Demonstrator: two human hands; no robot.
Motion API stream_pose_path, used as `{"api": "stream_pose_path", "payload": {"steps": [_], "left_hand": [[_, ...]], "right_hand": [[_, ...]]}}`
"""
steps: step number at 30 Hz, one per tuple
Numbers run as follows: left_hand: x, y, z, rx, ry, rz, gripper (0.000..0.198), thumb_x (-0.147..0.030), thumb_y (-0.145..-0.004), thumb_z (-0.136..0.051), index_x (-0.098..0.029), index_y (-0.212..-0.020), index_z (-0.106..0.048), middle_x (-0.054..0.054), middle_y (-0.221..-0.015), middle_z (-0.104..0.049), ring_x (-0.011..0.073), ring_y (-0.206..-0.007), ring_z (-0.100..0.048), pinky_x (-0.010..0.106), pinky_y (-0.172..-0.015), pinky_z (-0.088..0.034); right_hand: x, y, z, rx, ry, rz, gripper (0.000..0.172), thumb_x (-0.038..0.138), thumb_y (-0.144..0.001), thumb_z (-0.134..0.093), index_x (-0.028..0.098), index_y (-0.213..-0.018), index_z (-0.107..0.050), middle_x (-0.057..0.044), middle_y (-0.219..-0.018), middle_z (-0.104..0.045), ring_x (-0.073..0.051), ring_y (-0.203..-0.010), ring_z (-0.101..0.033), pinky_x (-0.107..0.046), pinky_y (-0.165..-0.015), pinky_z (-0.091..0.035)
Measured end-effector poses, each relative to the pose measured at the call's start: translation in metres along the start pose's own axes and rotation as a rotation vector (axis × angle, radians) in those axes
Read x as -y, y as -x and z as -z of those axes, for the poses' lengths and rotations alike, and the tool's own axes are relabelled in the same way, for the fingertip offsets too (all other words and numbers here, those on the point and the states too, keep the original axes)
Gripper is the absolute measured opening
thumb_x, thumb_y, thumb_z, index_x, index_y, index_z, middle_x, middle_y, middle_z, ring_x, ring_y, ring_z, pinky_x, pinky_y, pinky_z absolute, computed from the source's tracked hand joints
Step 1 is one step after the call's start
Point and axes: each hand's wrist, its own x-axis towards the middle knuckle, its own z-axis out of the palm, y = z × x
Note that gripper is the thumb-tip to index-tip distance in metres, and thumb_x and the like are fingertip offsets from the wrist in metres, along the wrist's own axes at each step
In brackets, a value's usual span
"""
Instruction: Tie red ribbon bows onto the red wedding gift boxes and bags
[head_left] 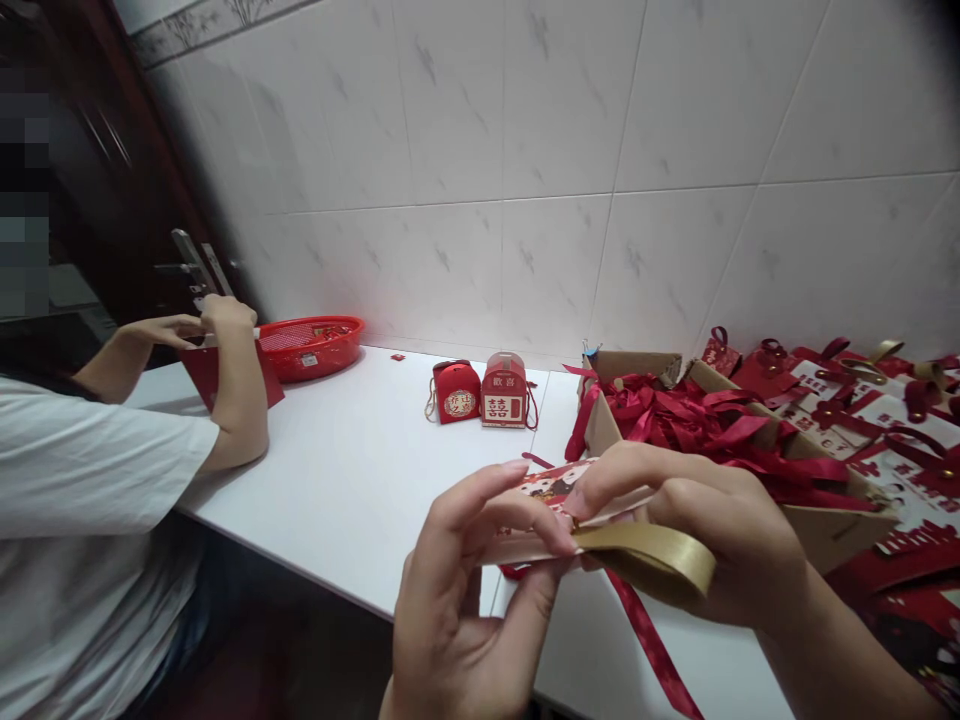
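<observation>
Between my two hands is a small red and white printed paper gift box [555, 482], tilted, with much of it behind my fingers. My left hand [476, 580] pinches its near side, thumb below and fingers above. My right hand [697, 520] is closed on its right side, fingers bent over the top. A loop of gold ribbon [679, 560] sticks out to the right from under the left fingertips. Below the box, a dark red ribbon [652, 645] trails over the white table [360, 470].
A cardboard box [600, 425] full of red ribbons [697, 420] stands at right, beside a pile of finished-looking gift boxes [847, 385]. Two small red boxes [504, 392] stand near the wall. At left, a co-worker [112, 480] handles red card [266, 375] by a red plastic basket [322, 352].
</observation>
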Motion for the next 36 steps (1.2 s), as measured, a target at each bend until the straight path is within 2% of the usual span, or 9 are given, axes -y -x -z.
{"api": "stream_pose_path", "payload": {"steps": [5, 8, 11, 18, 23, 28, 33, 36], "left_hand": [[-0.001, 0.0, -0.002, -0.018, 0.029, 0.008, 0.048, 0.009, -0.077, -0.055, -0.024, -0.111, -0.054, -0.002, -0.077, -0.065, 0.0113, -0.076, -0.065, 0.021, -0.076, -0.056], [-0.001, -0.001, -0.001, 0.013, 0.022, 0.015, 0.042, 0.01, -0.076, -0.056, -0.024, -0.101, -0.057, -0.001, -0.081, -0.063, 0.0111, -0.075, -0.064, 0.019, -0.069, -0.055], [0.001, -0.002, 0.001, 0.048, 0.02, -0.008, 0.036, 0.01, -0.076, -0.056, -0.022, -0.093, -0.057, 0.0, -0.083, -0.061, 0.0121, -0.077, -0.062, 0.02, -0.067, -0.055], [0.005, -0.001, 0.003, 0.054, -0.024, -0.069, 0.034, 0.011, -0.076, -0.053, -0.021, -0.088, -0.052, 0.0, -0.079, -0.061, 0.0145, -0.079, -0.059, 0.025, -0.069, -0.052], [0.008, -0.001, 0.007, 0.105, -0.103, -0.129, 0.034, 0.011, -0.076, -0.052, -0.02, -0.089, -0.05, 0.001, -0.083, -0.063, 0.0145, -0.08, -0.061, 0.027, -0.073, -0.051], [0.013, 0.0, 0.003, 0.05, -0.052, -0.08, 0.035, 0.009, -0.079, -0.05, -0.023, -0.093, -0.047, 0.0, -0.085, -0.063, 0.0149, -0.085, -0.062, 0.029, -0.076, -0.053], [0.022, -0.002, 0.0, -0.007, -0.073, -0.063, 0.048, 0.005, -0.079, -0.055, -0.026, -0.113, -0.042, 0.001, -0.096, -0.062, 0.0126, -0.09, -0.063, 0.025, -0.079, -0.055], [0.026, -0.005, 0.001, 0.02, -0.115, 0.0, 0.05, 0.0, -0.081, -0.055, -0.025, -0.121, -0.038, 0.004, -0.1, -0.065, 0.0134, -0.094, -0.064, 0.024, -0.079, -0.056]], "right_hand": [[0.001, 0.001, 0.0, -0.001, -0.024, -0.034, 0.021, 0.002, -0.076, -0.062, 0.019, -0.076, -0.049, -0.007, -0.091, -0.068, -0.016, -0.082, -0.065, -0.027, -0.067, -0.055], [0.003, 0.001, 0.002, 0.03, 0.006, -0.065, 0.019, 0.004, -0.077, -0.061, 0.02, -0.086, -0.055, -0.007, -0.089, -0.069, -0.016, -0.079, -0.064, -0.029, -0.067, -0.054], [0.005, 0.001, 0.002, 0.07, 0.023, -0.093, 0.025, 0.003, -0.077, -0.057, 0.02, -0.094, -0.057, -0.006, -0.088, -0.069, -0.016, -0.077, -0.064, -0.028, -0.068, -0.054], [0.004, 0.0, -0.001, 0.073, 0.033, -0.121, 0.023, 0.007, -0.078, -0.06, 0.02, -0.097, -0.058, -0.002, -0.087, -0.07, -0.013, -0.078, -0.065, -0.026, -0.074, -0.051], [0.003, -0.001, -0.001, 0.086, 0.06, -0.17, 0.021, 0.012, -0.079, -0.063, 0.021, -0.098, -0.059, 0.001, -0.081, -0.07, -0.011, -0.069, -0.065, -0.024, -0.066, -0.049], [-0.002, 0.005, -0.003, 0.049, 0.031, -0.163, 0.025, 0.004, -0.076, -0.061, 0.023, -0.09, -0.052, 0.002, -0.089, -0.072, -0.012, -0.069, -0.064, -0.027, -0.066, -0.048], [-0.011, 0.007, -0.005, 0.027, 0.079, -0.167, 0.022, 0.004, -0.078, -0.058, 0.022, -0.088, -0.05, 0.001, -0.089, -0.071, -0.012, -0.067, -0.06, -0.027, -0.061, -0.047], [-0.015, 0.006, -0.005, 0.027, 0.14, -0.158, 0.018, 0.005, -0.081, -0.054, 0.021, -0.091, -0.052, 0.0, -0.086, -0.07, -0.012, -0.068, -0.059, -0.026, -0.064, -0.048]]}}
